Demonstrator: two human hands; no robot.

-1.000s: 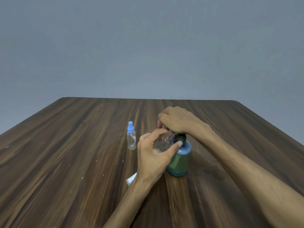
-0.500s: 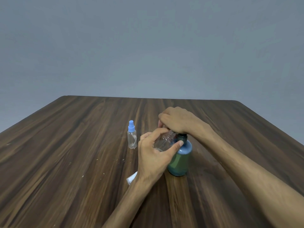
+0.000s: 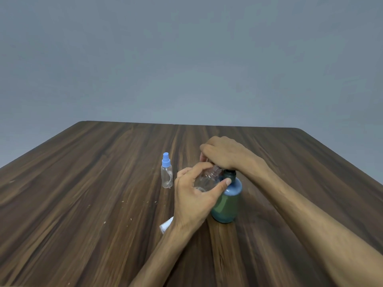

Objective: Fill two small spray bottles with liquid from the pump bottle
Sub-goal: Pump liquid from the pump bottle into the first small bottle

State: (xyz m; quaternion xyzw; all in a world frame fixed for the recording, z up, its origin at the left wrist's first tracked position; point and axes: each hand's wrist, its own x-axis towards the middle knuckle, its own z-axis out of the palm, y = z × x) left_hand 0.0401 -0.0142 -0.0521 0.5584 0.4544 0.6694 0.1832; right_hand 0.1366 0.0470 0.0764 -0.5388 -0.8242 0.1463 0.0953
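Fingers of the left hand [image 3: 191, 200] are curled around an uncapped clear spray bottle [image 3: 207, 179], tilted against the green pump bottle [image 3: 227, 200]. The pump head is covered by the right hand [image 3: 224, 154], fingers curled. 1 capped spray bottle [image 3: 166, 172] stands on the bench [image 3: 83, 193] nearby.

Tabletop [image 3: 83, 204]: showing dark brown wood grain with lighter tan streaks running lengthwise, plus scattered pale specks. Wall [image 3: 186, 59]: appearing plain blue-grey, unpatterned. Pump bottle [image 3: 227, 206]: showing dark green body, bluish sheen at shoulder, black collar. Spray bottle [image 3: 166, 175]: showing clear body, light blue cap. Open bottle [image 3: 209, 179]: appearing clear, colourless. Cap [image 3: 165, 224] by left wrist: showing white.
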